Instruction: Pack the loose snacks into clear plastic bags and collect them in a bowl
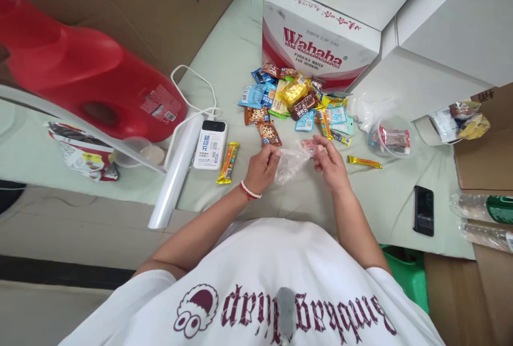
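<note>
My left hand point(262, 168), with a beaded bracelet on the wrist, is closed on the left edge of a clear plastic bag point(289, 164). At the bag's right edge, my right hand point(329, 165) pinches a small pinkish-red packet point(308, 145); whether the fingers also grip the bag cannot be made out. Just beyond both hands lies a heap of wrapped snacks point(296, 94) in blue, brown, yellow and green. A brown snack packet point(269, 133) lies near my left fingertips. One yellow snack bar point(228, 163) rests left of my left hand, another yellow bar point(364, 162) to the right of my right hand.
A Wahaba carton point(320, 41) stands behind the heap. To the left are a white power bank point(210, 145), a plastic film roll point(176, 175) and a red jug point(100, 78). A round clear tub point(391, 136), a phone point(424, 210) and bottles point(484, 207) are at right.
</note>
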Demonstrator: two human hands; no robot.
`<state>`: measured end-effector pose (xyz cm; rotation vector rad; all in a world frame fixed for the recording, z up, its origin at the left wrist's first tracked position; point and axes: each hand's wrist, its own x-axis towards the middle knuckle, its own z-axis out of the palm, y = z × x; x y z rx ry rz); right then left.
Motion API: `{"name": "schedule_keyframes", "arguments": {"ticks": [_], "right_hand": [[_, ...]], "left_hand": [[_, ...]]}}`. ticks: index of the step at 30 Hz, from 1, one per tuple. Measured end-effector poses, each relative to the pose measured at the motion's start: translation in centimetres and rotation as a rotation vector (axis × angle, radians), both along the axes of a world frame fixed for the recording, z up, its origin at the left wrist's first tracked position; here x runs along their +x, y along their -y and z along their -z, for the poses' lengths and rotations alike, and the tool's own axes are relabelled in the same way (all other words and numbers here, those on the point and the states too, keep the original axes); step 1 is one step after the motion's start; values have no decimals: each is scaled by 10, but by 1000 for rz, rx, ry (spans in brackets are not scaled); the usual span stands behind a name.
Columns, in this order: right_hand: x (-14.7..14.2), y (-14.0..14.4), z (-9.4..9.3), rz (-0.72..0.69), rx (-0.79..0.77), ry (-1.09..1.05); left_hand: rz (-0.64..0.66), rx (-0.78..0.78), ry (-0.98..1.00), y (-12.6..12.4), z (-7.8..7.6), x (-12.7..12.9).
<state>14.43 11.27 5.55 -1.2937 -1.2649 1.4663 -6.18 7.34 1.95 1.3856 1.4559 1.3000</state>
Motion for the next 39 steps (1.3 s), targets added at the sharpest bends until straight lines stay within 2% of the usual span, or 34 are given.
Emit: {"name": "schedule_keyframes", "arguments": {"ticks": [3, 5, 7, 9, 11, 14, 16, 18, 21, 23, 25, 28, 30, 33, 36, 37, 39], "right_hand": [[-3, -1, 11, -64, -147, -115], [-4, 1, 18, -105, -206, -165], [-3, 4, 23, -28, -227, -203], [-2, 8, 25, 68, -233, -241], [-4, 11, 23, 69, -238, -286], [-10, 10, 16, -77, -212, -312], [-13, 7, 13, -137, -159, -281], [-11, 5, 15, -85, -105, -254], [-2, 9, 22, 105, -103, -274], [4, 14, 26, 165, -132, -259], [5, 18, 25, 125, -116, -214], [-1, 14, 18, -49, -30, -182], [-4, 7, 13, -110, 1, -170], [1, 3, 13, -7, 20, -160], [21, 19, 25, 132, 55, -185], [30, 28, 31, 138, 63, -183], [51, 47, 39, 19, 39, -110]], "left_hand": [[46, -20, 50, 3, -2, 2], [-6, -24, 92, 4, -3, 2], [-110, -7, 145, 4, -3, -1], [-154, 7, 174, 4, -3, -3], [-87, -11, 195, 5, -3, -3], [47, -78, 257, 7, -1, 4], [42, -107, 302, 7, 2, 9], [-33, -114, 363, 4, 6, 10], [-174, -102, 468, -1, 11, 5], [-189, -115, 517, -2, 13, 2], [-66, -171, 530, 0, 12, 3], [214, -262, 484, 5, 9, 11], [273, -298, 492, 6, 7, 16], [145, -328, 616, 2, 6, 16], [-57, -309, 740, -7, 8, 4], [-123, -301, 770, -10, 9, -1], [-226, -304, 808, -15, 12, -10]]}}
